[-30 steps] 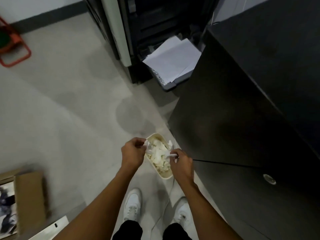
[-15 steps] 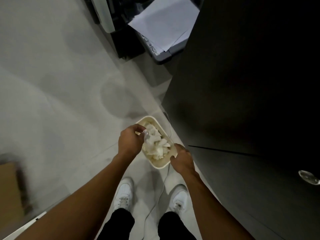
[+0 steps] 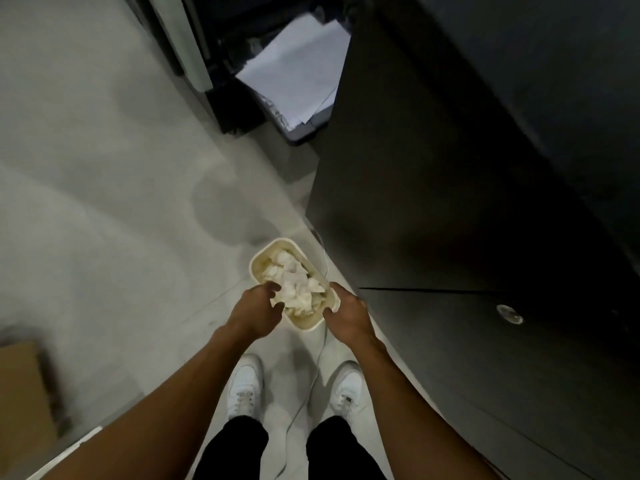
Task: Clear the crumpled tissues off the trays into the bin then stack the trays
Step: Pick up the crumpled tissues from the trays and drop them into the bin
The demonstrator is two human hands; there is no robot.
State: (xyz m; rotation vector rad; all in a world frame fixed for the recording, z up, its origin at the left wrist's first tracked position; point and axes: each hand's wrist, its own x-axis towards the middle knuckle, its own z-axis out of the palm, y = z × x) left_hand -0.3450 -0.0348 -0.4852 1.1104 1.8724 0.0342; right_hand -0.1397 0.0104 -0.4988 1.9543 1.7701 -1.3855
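Note:
A small cream bin stands on the floor by my feet, filled with crumpled white tissues. My left hand hovers over the bin's near-left rim with its fingers spread and relaxed, the tips just at the tissue pile. At the near-right rim is my right hand, back to the camera, fingers hanging loosely downward with no tissue showing in them. No trays are in view.
A dark cabinet rises close on the right of the bin. Ahead, loose white paper sheets lie on a grey tray under dark equipment. A thin cable runs between my white shoes. A cardboard box sits at lower left.
Both hands held tissues over the bin before; now the tissues lie in the bin and the left hand's fingers have spread. The view has shifted forward over the bin.

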